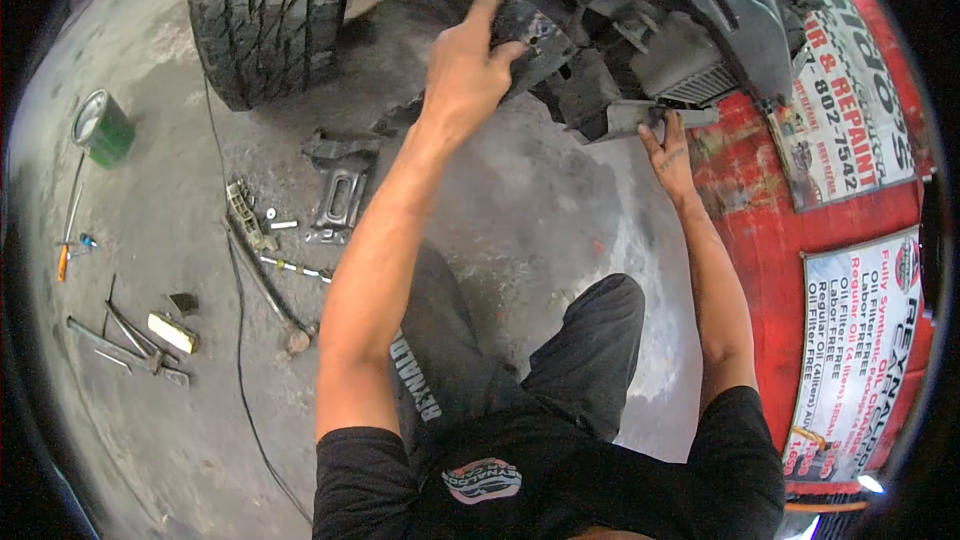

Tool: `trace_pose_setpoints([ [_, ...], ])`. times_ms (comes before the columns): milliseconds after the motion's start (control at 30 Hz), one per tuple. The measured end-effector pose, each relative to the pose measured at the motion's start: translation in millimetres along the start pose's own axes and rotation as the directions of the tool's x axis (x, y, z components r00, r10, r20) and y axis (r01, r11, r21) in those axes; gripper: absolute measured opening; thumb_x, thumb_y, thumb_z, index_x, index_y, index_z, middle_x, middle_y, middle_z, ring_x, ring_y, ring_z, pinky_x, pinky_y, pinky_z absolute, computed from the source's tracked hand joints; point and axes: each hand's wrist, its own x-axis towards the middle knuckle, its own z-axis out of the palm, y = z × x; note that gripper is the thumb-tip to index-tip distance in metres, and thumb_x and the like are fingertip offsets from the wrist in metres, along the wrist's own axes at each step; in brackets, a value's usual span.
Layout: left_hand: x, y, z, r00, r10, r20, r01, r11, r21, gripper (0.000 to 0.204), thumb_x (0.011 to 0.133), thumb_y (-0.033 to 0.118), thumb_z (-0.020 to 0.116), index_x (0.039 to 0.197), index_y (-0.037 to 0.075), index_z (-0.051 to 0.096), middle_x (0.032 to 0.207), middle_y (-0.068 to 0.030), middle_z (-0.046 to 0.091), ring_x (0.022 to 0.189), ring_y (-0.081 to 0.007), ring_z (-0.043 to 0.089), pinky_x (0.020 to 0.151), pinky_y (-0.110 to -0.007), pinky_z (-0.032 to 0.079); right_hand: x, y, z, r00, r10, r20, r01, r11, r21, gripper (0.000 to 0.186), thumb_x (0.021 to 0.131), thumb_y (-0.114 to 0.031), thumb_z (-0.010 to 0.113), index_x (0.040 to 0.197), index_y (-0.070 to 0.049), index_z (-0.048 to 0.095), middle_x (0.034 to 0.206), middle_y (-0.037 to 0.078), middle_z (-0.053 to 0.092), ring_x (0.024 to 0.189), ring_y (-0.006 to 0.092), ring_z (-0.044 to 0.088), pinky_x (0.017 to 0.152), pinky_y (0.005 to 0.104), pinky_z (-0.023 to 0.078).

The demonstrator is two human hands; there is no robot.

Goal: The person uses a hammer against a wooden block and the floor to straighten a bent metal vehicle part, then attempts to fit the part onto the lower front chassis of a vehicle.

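Note:
My left hand [465, 75] is raised in front of the dark underside of a vehicle, beside a dark metal plate with bolt holes [540, 38]. Its index finger points up and away, the thumb stands apart, and the other fingers are curled; nothing shows in it. Farther right, my right hand [672, 158] has its thumb and fingers on the lower edge of a grey metal bracket [625, 118]. That bracket sits below a finned cooler [698, 87]. Behind my left hand, blur and shadow hide part of the vehicle's frame.
A large tyre [268, 20] stands at upper left. On the concrete floor lie a metal bracket [343, 195], a long bar [262, 275], a green can [105, 130], an orange-handled screwdriver [65, 258] and a black cable [237, 360]. A red wall [745, 230] with banners runs along the right.

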Motion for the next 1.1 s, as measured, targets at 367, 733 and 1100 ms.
trace_pose_setpoints([
  [367, 33, 14, -4, 0.990, 0.034, -0.136, -0.078, 0.941, -0.328, 0.035, 0.088, 0.006, 0.076, 0.118, -0.007, 0.062, 0.109, -0.0135, 0.072, 0.098, -0.0186, 0.067, 0.089, -0.032, 0.053, -3, -26, -13, 0.997, 0.059, 0.043, -0.060, 0.998, 0.015, 0.099, 0.094, -0.062, 0.061, 0.151, 0.013, 0.030, 0.155, 0.039, 0.028, 0.147, 0.0492, 0.029, 0.121, 0.0466, 0.028],
  [733, 37, 11, -1, 0.987, 0.015, -0.160, -0.069, 0.940, -0.335, 0.028, 0.089, 0.006, 0.074, 0.112, -0.005, 0.064, 0.101, -0.0106, 0.073, 0.092, -0.0163, 0.067, 0.085, -0.031, 0.054, 1, -3, -6, 0.999, -0.050, -0.012, 0.050, 0.999, -0.010, 0.094, 0.095, -0.057, 0.062, 0.148, 0.014, 0.032, 0.151, 0.037, 0.035, 0.141, 0.0495, 0.037, 0.111, 0.0464, 0.041],
  [1100, 39, 0, -1, 0.976, 0.056, -0.208, -0.097, 0.977, -0.191, 0.024, 0.089, 0.007, 0.074, 0.107, -0.005, 0.065, 0.098, -0.0127, 0.073, 0.087, -0.0180, 0.067, 0.082, -0.033, 0.053, 0, -6, -2, 1.000, -0.007, 0.008, 0.006, 0.998, 0.065, 0.087, 0.095, -0.050, 0.065, 0.146, 0.013, 0.035, 0.153, 0.039, 0.031, 0.142, 0.0508, 0.034, 0.113, 0.0463, 0.039],
])
